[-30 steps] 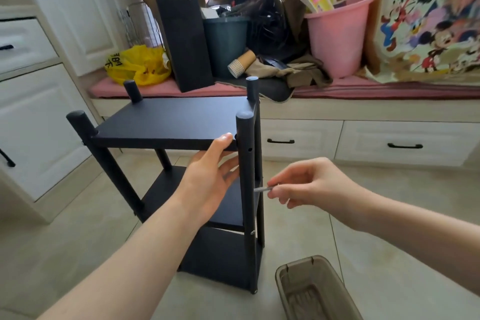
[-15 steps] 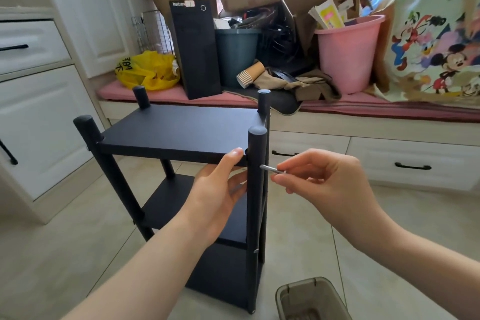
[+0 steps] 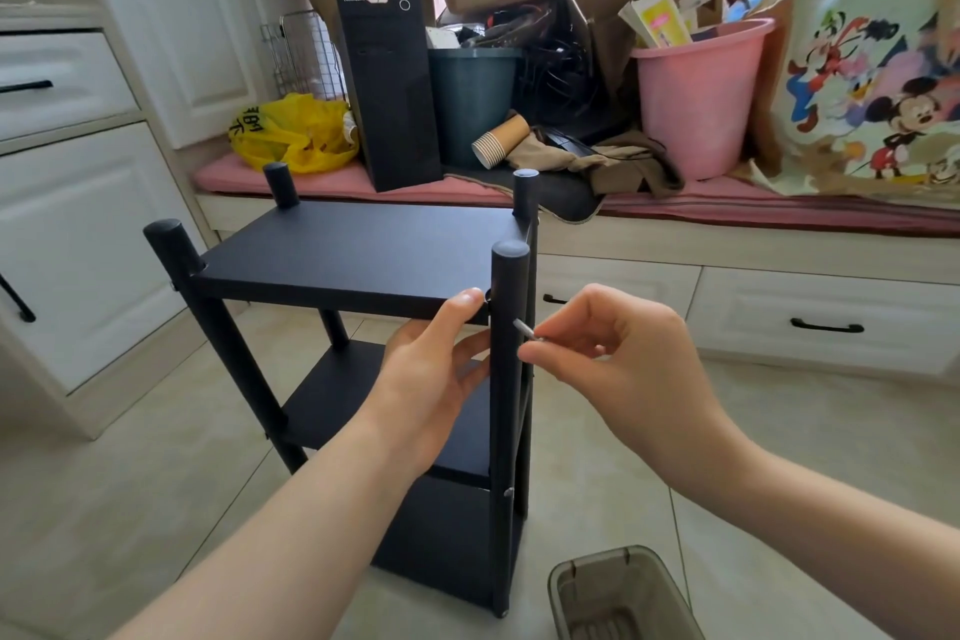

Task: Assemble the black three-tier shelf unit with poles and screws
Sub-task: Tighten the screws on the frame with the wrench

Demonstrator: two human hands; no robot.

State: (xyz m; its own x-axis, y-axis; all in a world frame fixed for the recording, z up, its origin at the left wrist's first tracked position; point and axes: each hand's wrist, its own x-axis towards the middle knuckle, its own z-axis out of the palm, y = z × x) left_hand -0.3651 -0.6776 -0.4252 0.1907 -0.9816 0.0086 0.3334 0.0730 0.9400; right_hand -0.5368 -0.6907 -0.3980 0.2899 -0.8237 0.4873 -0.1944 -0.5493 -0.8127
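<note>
Shelf unit [image 3: 363, 250] stands upright on the tile floor [image 3: 130, 509], in front of the bench [image 3: 779, 244]. All three tiers sit between four poles. Top tier is level; the pole tops stick up above it.

Your left hand [image 3: 434, 379]: thumb tip on the front edge of the top tier, right beside the near-right pole [image 3: 508, 276]. Fingers fairly straight, reaching under that tier toward the pole. Nothing clamped, it just rests against the unit.

Your right hand [image 3: 613, 364]: thumb and index pinched on a screw [image 3: 525, 330], other fingers loosely curled. Screw is tilted, tip pointing up-left at the near-right pole, just below the top tier's edge. Tip overlaps the pole in this view. Can't tell whether it's in a hole or only touching the surface.

A small metal fitting [image 3: 508, 492] shows lower on the same pole, near the middle tier.

Grey translucent bin [image 3: 608, 555] on the floor, bottom right, just beside the unit's base, below your right forearm. Contents too blurred to read.

On the bench behind: black PC tower [image 3: 389, 88] standing on end, yellow bag [image 3: 291, 130] to its left, pink bucket [image 3: 696, 104] to the right, stack of paper cups [image 3: 498, 140] lying on its side between them. White drawers [image 3: 821, 322] under the bench.
</note>
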